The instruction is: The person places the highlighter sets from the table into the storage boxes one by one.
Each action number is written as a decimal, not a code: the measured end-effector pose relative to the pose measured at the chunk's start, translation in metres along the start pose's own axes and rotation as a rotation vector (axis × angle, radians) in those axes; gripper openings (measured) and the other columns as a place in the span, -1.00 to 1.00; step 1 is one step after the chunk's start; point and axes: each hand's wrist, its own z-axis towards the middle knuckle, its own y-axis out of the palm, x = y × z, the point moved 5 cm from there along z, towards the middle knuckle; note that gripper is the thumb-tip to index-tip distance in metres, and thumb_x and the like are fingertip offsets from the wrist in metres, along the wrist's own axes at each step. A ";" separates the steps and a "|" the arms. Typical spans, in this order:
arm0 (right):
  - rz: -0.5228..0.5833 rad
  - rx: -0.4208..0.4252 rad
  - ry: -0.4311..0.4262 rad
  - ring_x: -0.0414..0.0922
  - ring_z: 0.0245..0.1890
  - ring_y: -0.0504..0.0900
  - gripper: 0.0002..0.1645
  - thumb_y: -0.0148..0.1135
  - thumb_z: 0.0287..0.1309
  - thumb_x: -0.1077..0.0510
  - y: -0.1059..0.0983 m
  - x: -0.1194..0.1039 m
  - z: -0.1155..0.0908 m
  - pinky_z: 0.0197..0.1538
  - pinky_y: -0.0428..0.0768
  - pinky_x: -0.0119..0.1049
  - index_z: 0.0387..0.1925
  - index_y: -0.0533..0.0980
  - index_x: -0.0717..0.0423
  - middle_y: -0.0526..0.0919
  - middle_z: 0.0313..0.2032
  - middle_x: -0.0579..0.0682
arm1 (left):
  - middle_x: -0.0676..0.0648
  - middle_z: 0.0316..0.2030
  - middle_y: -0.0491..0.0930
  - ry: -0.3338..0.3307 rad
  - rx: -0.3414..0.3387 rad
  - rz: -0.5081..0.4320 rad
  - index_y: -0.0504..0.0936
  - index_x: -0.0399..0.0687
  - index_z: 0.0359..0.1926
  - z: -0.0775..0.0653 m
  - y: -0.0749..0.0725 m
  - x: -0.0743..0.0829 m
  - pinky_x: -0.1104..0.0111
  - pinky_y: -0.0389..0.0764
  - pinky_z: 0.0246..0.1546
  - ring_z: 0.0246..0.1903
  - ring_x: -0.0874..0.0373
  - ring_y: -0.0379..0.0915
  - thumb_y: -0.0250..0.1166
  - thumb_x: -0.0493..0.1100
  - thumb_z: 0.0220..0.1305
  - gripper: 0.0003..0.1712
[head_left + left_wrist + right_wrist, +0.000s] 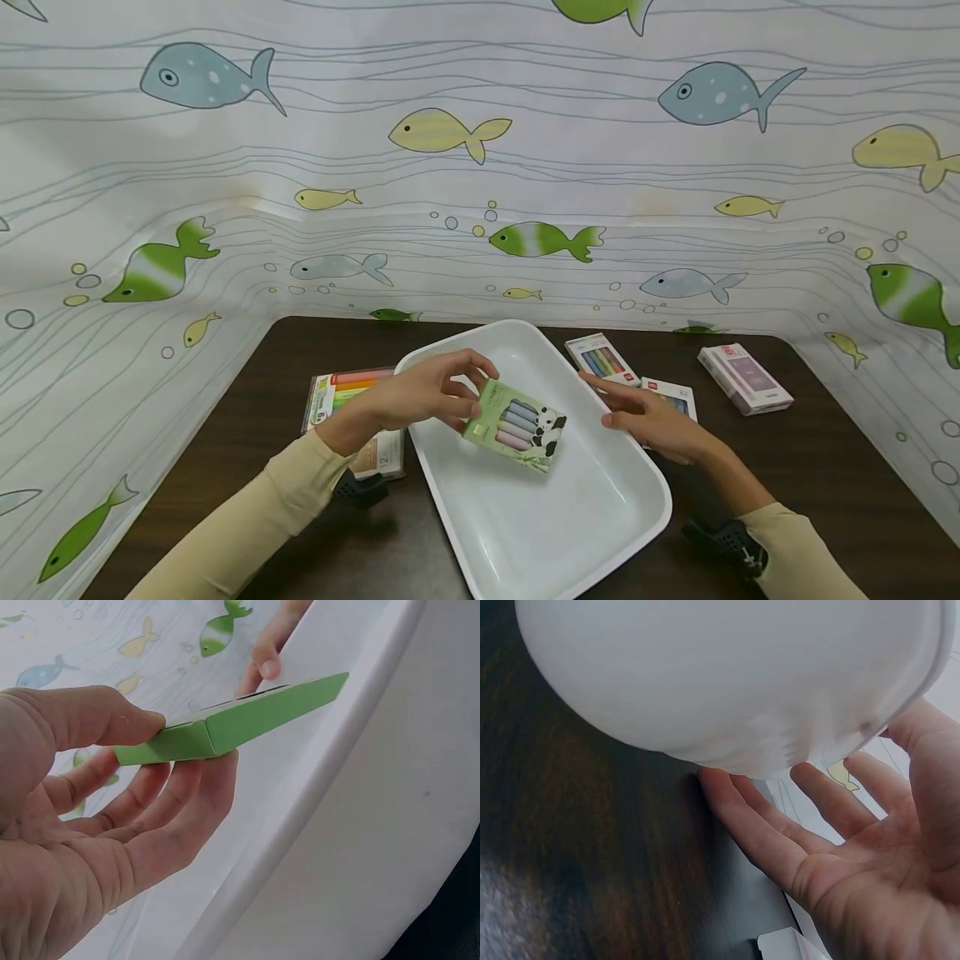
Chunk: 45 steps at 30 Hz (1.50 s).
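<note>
My left hand (427, 392) holds a flat green box of highlighters (516, 425) by one end, its thumb on top and fingers underneath. A panda and several grey, purple and pink highlighters show on the box's face. The box is over the white tray (555, 533), tilted in the left wrist view. My right hand (656, 421) grips the tray's right side, thumb over the rim and fingertips against the outer wall (735, 697).
Left of the tray lie a pack of coloured pens (348, 387) and a pale box (390, 454), partly behind the left arm. To the right are a white box with coloured sticks (602, 360), a similar box (670, 397) and a white-and-purple box (745, 377).
</note>
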 end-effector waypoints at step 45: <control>-0.005 -0.023 -0.015 0.28 0.34 0.37 -0.20 0.09 0.50 0.25 0.000 0.003 -0.003 0.05 0.61 0.16 0.62 0.06 -0.11 0.05 0.53 0.28 | 0.13 0.50 0.14 -0.045 0.199 0.447 0.20 0.42 0.56 -0.038 -0.022 0.008 -0.10 0.25 0.33 0.46 -0.01 0.08 0.16 0.23 0.50 -0.30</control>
